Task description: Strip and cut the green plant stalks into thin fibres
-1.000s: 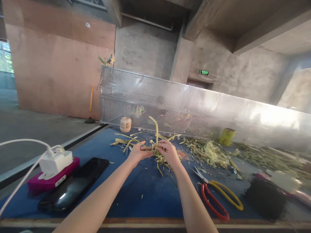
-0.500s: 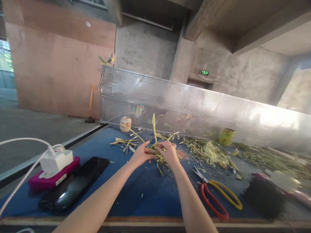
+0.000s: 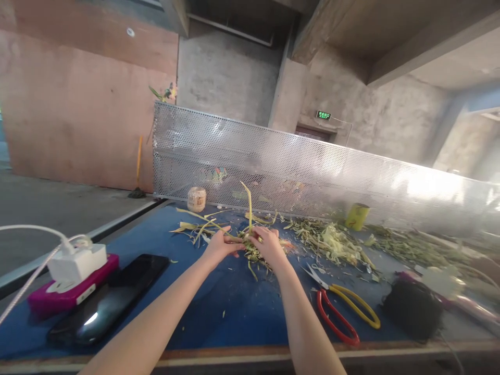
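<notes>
Both my hands meet over a small woven bundle of yellow-green leaf strips [image 3: 250, 249] on the blue table [image 3: 242, 307]. My left hand [image 3: 219, 245] pinches a long strip that runs out to the left. My right hand [image 3: 267, 245] is closed on the bundle's right side. One strip [image 3: 249, 202] sticks straight up between the two hands. Loose ends hang below the bundle toward the table.
Red-and-yellow scissors [image 3: 339, 311] lie right of my right arm. A pile of leaf scraps [image 3: 332, 240] spreads along the perforated metal screen [image 3: 312, 172]. At left sit a black phone [image 3: 109, 299] and a white charger [image 3: 76, 262] on a pink box. A black pouch [image 3: 412, 307] lies at right.
The view has shifted slightly right and down. My hands stay on the bundle; the left hand has pulled a strip out to the left, and the upright strip has swung a little.
</notes>
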`<control>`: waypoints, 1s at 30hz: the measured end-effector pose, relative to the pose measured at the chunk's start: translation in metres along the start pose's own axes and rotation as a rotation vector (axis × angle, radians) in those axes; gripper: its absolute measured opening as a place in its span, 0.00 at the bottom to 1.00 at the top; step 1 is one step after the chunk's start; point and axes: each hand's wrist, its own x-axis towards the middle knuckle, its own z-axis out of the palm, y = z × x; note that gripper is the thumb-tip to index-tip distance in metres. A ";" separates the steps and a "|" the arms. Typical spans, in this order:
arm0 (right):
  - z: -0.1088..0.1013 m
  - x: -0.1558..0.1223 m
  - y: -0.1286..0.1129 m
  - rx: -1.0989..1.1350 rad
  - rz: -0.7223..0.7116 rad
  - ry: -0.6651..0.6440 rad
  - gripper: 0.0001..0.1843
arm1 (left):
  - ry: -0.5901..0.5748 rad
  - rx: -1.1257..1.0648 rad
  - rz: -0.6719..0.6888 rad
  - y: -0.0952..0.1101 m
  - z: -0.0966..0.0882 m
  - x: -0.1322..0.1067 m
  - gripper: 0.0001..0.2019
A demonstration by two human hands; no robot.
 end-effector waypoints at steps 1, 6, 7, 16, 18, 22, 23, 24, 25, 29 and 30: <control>0.001 0.000 0.001 0.039 0.007 -0.009 0.05 | 0.023 -0.023 -0.015 0.000 0.000 0.000 0.53; 0.009 0.000 0.005 0.269 0.086 -0.031 0.05 | 0.026 -0.016 -0.006 0.000 0.002 0.001 0.52; 0.011 0.000 0.005 0.296 0.107 -0.022 0.04 | 0.012 -0.002 -0.003 0.000 0.003 0.001 0.52; 0.019 0.002 0.007 0.528 0.195 -0.013 0.06 | -0.064 0.121 0.038 0.005 0.008 -0.004 0.47; 0.020 0.002 0.006 0.542 0.198 -0.012 0.07 | -0.079 0.150 0.071 0.003 0.007 -0.003 0.46; 0.020 0.002 0.003 0.600 0.211 -0.001 0.10 | -0.118 0.215 0.131 0.000 0.005 0.001 0.47; 0.020 0.002 0.003 0.598 0.213 -0.002 0.11 | -0.128 0.235 0.138 0.000 0.005 0.002 0.46; 0.020 0.002 0.004 0.579 0.211 -0.002 0.11 | -0.133 0.256 0.143 -0.001 0.005 0.002 0.46; 0.020 0.002 0.004 0.545 0.208 -0.001 0.11 | -0.133 0.277 0.145 -0.001 0.005 0.002 0.46; 0.021 0.001 0.006 0.394 0.206 0.020 0.10 | -0.122 0.322 0.141 -0.002 0.006 0.004 0.44; 0.021 0.001 0.005 0.369 0.210 0.033 0.10 | -0.112 0.326 0.154 -0.002 0.006 0.005 0.45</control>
